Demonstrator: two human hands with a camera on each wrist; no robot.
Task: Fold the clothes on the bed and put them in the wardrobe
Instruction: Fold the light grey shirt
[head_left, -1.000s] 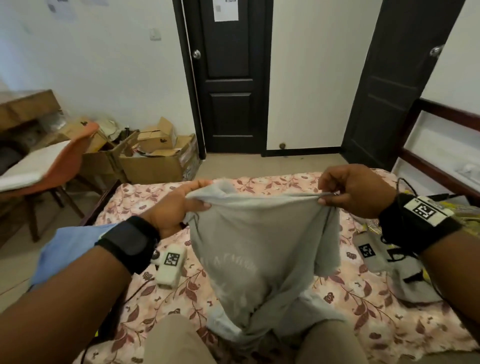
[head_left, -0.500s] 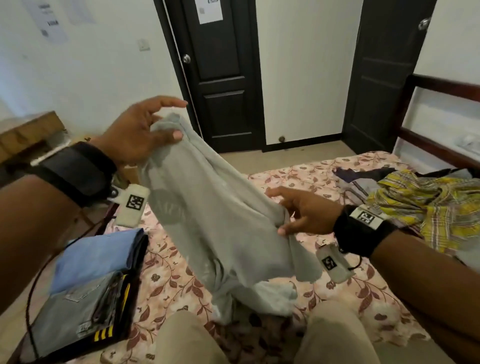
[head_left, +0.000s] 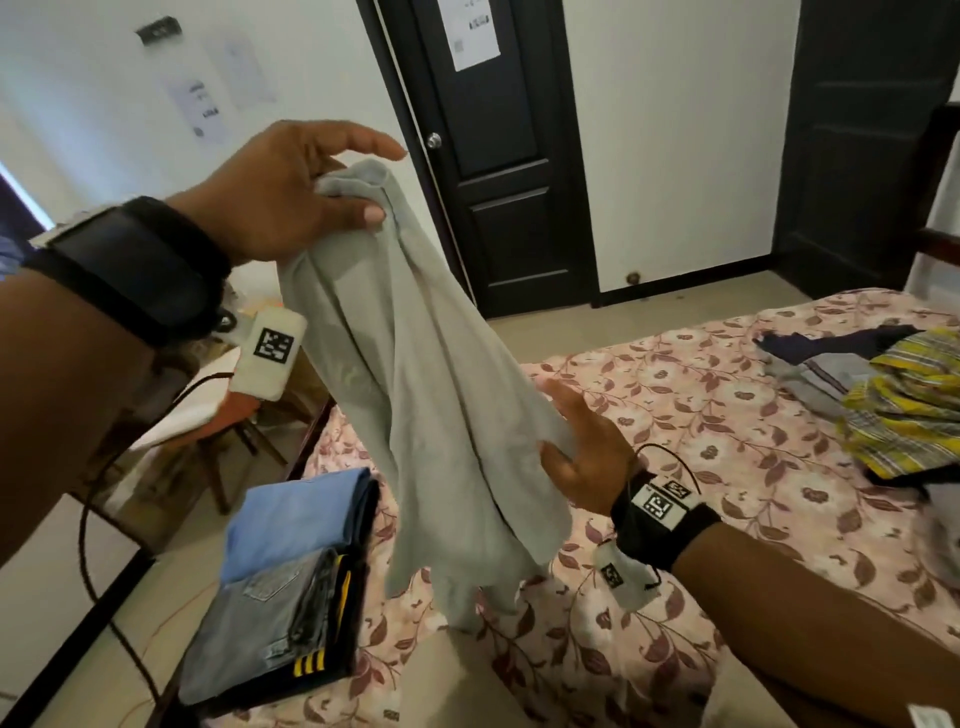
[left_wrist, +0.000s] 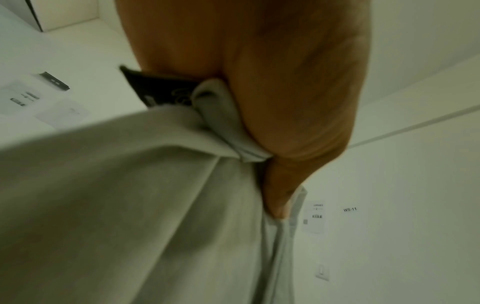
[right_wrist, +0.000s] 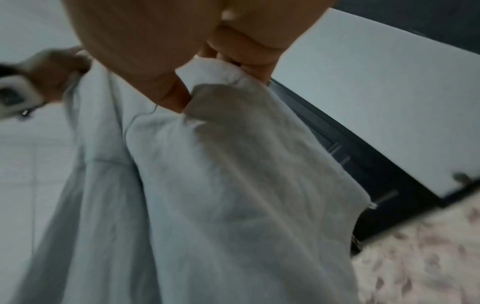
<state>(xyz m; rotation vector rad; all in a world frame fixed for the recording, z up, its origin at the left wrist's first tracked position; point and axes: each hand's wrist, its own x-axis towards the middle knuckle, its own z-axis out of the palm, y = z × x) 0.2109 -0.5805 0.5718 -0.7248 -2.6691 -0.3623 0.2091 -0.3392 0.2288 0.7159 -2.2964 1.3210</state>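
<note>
Head view: left hand (head_left: 280, 192) sits upper left of frame, raised, thumb and fingers pinching one bunched end of a light grey cotton garment (head_left: 415, 395). Index finger sticks out straight above the cloth. Right hand (head_left: 582, 452) is at centre frame, lower, gripping the garment's other edge; thumb on the near side, fingers behind the fabric. Garment hangs diagonally between the two hands, its loose bottom dangling above the bed with the pink floral sheet (head_left: 675, 415), clear of it.

Left wrist view: grey fabric bunched under the thumb (left_wrist: 280, 195), a dark label showing at the fold. Right wrist view: fingers (right_wrist: 241, 51) curled on a wad of the same cloth, blurred.

Lower left of head view: stack of folded clothes (head_left: 291, 587) on the bed's corner, with a blue piece on top at the back, a denim piece in front, and a dark item with yellow stripes under it. Right edge of frame: unfolded pile with a yellow plaid shirt (head_left: 909, 405) on top of dark and grey pieces, lying on the bed well apart from the hands.

Background: black panelled door (head_left: 498, 156) top centre, second dark door top right, white wall with paper sheets upper left. Both wrists carry black straps with marker tags.
</note>
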